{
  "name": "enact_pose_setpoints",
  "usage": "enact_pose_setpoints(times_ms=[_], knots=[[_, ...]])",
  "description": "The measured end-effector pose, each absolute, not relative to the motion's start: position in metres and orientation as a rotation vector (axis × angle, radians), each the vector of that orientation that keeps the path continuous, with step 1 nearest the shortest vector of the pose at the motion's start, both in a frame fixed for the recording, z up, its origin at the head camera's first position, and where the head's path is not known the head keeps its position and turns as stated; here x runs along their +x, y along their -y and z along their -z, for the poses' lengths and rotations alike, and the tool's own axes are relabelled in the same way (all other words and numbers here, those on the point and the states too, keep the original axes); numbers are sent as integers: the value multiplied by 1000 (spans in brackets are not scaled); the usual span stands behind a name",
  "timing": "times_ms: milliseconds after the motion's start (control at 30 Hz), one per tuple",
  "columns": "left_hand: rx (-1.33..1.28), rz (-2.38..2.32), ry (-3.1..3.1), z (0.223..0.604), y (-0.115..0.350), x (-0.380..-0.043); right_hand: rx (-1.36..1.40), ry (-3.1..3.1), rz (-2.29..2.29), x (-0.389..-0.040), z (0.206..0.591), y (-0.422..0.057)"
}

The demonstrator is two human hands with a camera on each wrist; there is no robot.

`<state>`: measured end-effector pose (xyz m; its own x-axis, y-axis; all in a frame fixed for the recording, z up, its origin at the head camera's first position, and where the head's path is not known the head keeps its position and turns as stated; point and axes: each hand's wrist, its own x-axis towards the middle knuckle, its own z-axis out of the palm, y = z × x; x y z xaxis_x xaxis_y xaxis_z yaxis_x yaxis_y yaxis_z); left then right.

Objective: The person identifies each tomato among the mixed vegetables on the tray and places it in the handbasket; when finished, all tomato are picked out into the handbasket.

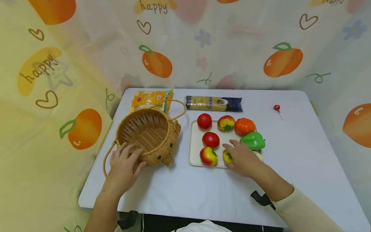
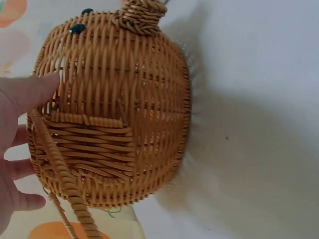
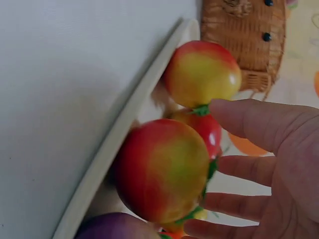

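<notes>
My left hand is at the near rim of a wicker basket with an animal face. Its fingers spread over the rim and its thumb lies by the outer wall; I see no firm grip. My right hand hovers over the near right part of a cream tray, fingers spread around a red-and-yellow fruit. In the right wrist view that fruit sits just off the fingertips, while the thumb tip is close to another red-and-yellow fruit.
The tray also bears red tomatoes, an orange pepper, a green pepper and a purple item, partly hidden. Behind lie a yellow packet and a pasta packet. A red lollipop lies far right.
</notes>
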<state>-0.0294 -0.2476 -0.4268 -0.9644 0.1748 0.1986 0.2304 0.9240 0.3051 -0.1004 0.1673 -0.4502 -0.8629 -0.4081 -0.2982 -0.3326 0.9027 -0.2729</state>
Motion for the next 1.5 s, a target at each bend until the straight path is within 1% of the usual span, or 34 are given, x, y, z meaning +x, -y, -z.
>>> enact_pose_setpoints(times_ms=[333,500,733,933,1133,1300,1500], knots=[[-382,540,2788,440,255,-27,-631,-2687,184,-102,461,-161],[-395,546,2751,442,256,-25,-670,-2691,202,-101,461,-162],[-509,555,2618,447,253,-25,-673,-2661,215,-104,456,-165],[-517,537,2561,449,242,-24,-671,-2659,256,-116,437,-166],[-491,541,2502,451,233,-24,-699,-2723,267,-133,411,-153],[-489,547,2482,451,232,-26,-749,-2730,320,-150,393,-128],[-494,533,2486,451,233,-29,-798,-2684,357,-174,375,-84]])
